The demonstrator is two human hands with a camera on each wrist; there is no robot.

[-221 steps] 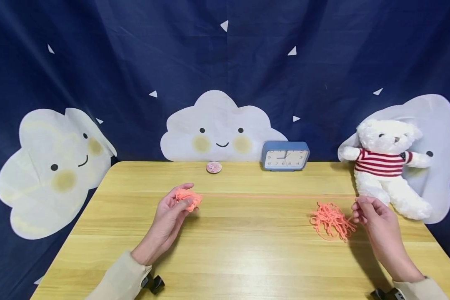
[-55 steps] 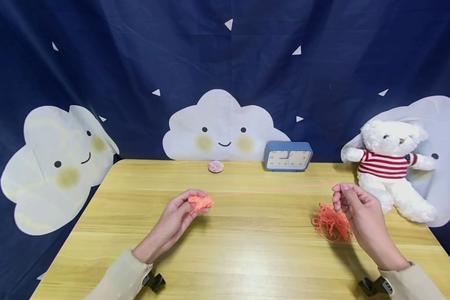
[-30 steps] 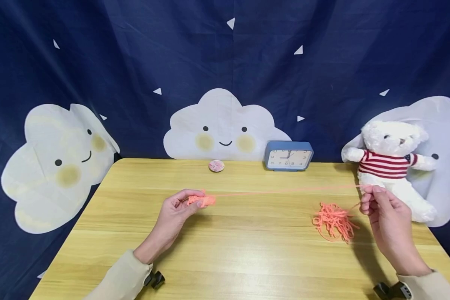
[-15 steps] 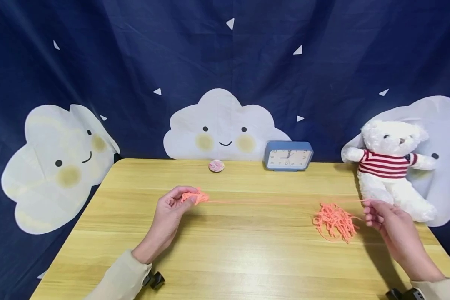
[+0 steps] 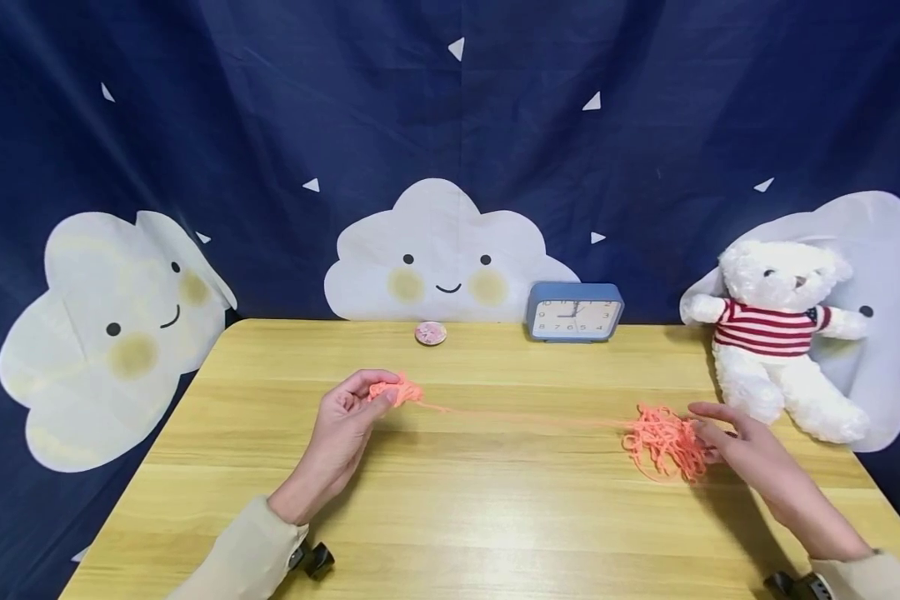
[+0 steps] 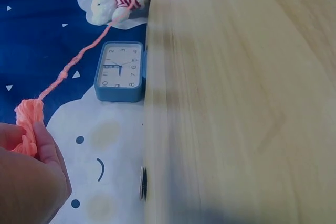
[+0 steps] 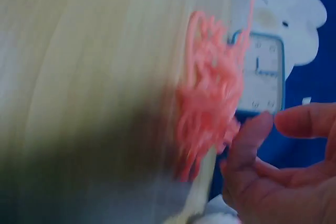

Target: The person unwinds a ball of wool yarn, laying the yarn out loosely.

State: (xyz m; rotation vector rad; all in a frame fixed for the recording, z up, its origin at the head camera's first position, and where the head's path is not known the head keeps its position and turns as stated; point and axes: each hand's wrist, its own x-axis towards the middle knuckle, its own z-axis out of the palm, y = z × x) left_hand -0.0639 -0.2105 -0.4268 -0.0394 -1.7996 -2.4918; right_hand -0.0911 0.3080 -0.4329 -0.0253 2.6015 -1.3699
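My left hand (image 5: pixel 339 442) pinches a small wound bundle of orange-pink yarn (image 5: pixel 407 390) between thumb and fingers, raised over the left half of the table. From it a thin yarn strand (image 5: pixel 532 416) runs rightward to a loose, tangled yarn pile (image 5: pixel 663 442) on the table. My right hand (image 5: pixel 757 462) is at the pile's right edge, index finger stretched out. In the right wrist view, thumb and finger tips stand close together beside the yarn pile (image 7: pixel 210 93) with no strand visible between them. The left wrist view shows the bundle (image 6: pixel 30 113) gripped, its strand (image 6: pixel 79 56) slanting away.
A blue clock (image 5: pixel 574 312) and a round pink patterned disc (image 5: pixel 431 333) are at the back edge of the wooden table (image 5: pixel 450 517). A white teddy bear (image 5: pixel 772 333) in a striped shirt sits at the back right. Behind hangs a dark blue cloud-print curtain (image 5: pixel 270 100).
Earlier my right hand pinched the strand and drew it out to the right; now it has released it and moved left to the pile. The strand has sagged. My left hand keeps holding the bundle.
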